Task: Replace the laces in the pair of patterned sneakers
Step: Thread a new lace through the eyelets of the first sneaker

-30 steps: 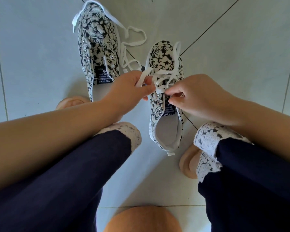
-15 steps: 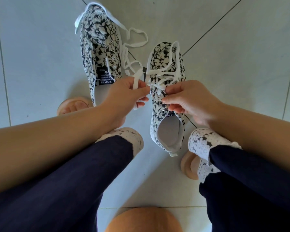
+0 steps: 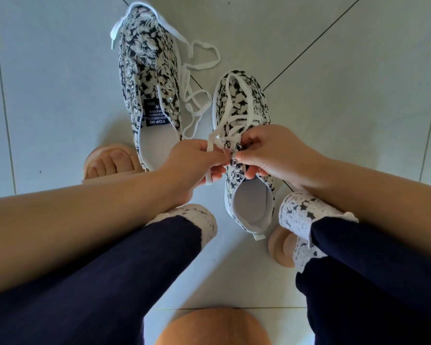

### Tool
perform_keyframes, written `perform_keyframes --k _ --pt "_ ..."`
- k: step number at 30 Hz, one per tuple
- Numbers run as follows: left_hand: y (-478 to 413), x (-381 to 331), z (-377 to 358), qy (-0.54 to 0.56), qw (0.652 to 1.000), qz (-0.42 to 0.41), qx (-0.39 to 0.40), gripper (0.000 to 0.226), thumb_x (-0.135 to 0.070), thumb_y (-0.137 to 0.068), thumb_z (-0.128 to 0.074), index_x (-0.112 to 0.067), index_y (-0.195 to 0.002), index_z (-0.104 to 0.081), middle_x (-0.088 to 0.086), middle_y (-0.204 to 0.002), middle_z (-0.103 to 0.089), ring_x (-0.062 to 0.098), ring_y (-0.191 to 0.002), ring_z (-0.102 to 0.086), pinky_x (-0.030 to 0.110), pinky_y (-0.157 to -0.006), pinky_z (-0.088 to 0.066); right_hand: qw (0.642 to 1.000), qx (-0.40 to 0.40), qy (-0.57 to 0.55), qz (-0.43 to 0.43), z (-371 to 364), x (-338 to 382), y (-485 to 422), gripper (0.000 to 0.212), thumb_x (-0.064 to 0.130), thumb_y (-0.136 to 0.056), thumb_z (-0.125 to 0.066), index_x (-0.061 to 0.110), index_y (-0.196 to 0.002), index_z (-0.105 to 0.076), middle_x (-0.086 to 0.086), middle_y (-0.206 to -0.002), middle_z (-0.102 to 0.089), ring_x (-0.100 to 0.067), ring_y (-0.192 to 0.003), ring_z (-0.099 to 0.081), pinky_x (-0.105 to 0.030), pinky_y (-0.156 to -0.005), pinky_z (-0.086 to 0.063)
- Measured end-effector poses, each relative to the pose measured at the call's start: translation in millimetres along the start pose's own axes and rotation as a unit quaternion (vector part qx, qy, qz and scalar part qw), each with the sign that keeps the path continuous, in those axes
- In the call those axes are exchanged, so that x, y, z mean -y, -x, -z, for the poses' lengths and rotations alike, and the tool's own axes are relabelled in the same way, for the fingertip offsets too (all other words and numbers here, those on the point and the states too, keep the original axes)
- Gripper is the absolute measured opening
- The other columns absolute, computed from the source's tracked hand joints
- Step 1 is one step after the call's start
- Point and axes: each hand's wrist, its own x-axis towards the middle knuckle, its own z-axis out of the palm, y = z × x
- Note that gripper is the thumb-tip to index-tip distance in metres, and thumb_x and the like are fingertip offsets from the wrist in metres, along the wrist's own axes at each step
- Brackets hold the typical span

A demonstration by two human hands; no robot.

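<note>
Two black-and-white floral sneakers stand on the tiled floor. The right sneaker (image 3: 244,108) is partly laced with a white lace (image 3: 237,120) crossing its upper eyelets. My left hand (image 3: 192,163) pinches one flat end of that lace, which hangs below my fingers. My right hand (image 3: 271,150) pinches the lace at an eyelet on the sneaker's near side. The left sneaker (image 3: 149,78) has bare eyelets, and a loose white lace (image 3: 197,70) trails from its toe onto the floor between the two sneakers.
My knees in dark trousers with white lace cuffs (image 3: 299,215) frame the view. A peach slipper (image 3: 110,163) with toes shows at the left, another (image 3: 281,247) at the right. A round orange stool edge (image 3: 214,327) sits at the bottom. Pale floor tiles (image 3: 346,95) surround everything.
Both hands have moved closer together over the right sneaker's near eyelets. The lace end in my left hand now hangs down below the fingers.
</note>
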Motion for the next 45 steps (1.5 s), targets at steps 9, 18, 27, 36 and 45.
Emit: perform_keyframes --k 9,18,27,36,45 --pt "-1.6 0.0 -5.6 0.049 0.999 -0.02 0.007 0.007 -0.003 -0.078 -0.069 -0.002 -0.079 -0.062 0.007 -0.063 -0.056 0.013 -0.052 -0.05 0.019 -0.052 -0.046 0.995 -0.028 -0.091 -0.016 -2.4 -3.4 2.5 0.008 0.004 -0.084 -0.062 0.004 -0.09 -0.067 -0.014 -0.08 -0.068 -0.007 -0.057 -0.06 -0.018 -0.053 -0.041" --pt "-12.3 -8.1 -8.4 0.0 0.995 -0.091 -0.036 0.016 -0.002 -0.079 -0.066 -0.011 -0.067 -0.06 0.005 -0.063 -0.058 0.015 -0.054 -0.053 0.028 -0.06 -0.048 0.973 -0.043 -0.226 -0.033 4.6 4.3 1.0 0.021 0.001 -0.082 -0.064 0.018 -0.069 -0.061 -0.012 -0.079 -0.067 -0.008 -0.056 -0.059 -0.011 -0.043 -0.038" --pt "-11.4 -1.8 -2.1 -0.013 0.993 -0.113 -0.027 0.008 0.001 -0.077 -0.067 -0.007 -0.073 -0.065 0.004 -0.058 -0.06 0.014 -0.053 -0.056 0.024 -0.056 -0.049 0.949 -0.058 -0.302 -0.064 1.9 2.7 2.4 0.019 0.0 -0.081 -0.065 0.019 -0.078 -0.062 -0.005 -0.071 -0.066 -0.004 -0.05 -0.059 -0.012 -0.044 -0.039" --pt "-13.9 -6.0 -1.4 -0.011 0.992 -0.113 -0.055 0.011 -0.012 -0.079 -0.068 -0.002 -0.077 -0.066 0.006 -0.062 -0.06 0.015 -0.056 -0.054 0.024 -0.054 -0.043 0.957 -0.039 -0.283 -0.057 2.2 2.9 1.2 0.02 0.001 -0.083 -0.064 0.021 -0.079 -0.059 -0.005 -0.074 -0.066 -0.004 -0.053 -0.06 -0.013 -0.048 -0.039" --pt "-10.3 -16.3 2.6 0.067 0.995 -0.071 -0.025 0.006 -0.007 -0.081 -0.066 -0.005 -0.076 -0.064 0.005 -0.064 -0.059 0.01 -0.048 -0.043 0.014 -0.04 -0.033 0.973 -0.059 -0.221 -0.036 1.8 1.0 -3.2 0.012 0.006 -0.082 -0.066 0.013 -0.082 -0.056 0.0 -0.066 -0.063 -0.004 -0.05 -0.061 -0.011 -0.04 -0.036"
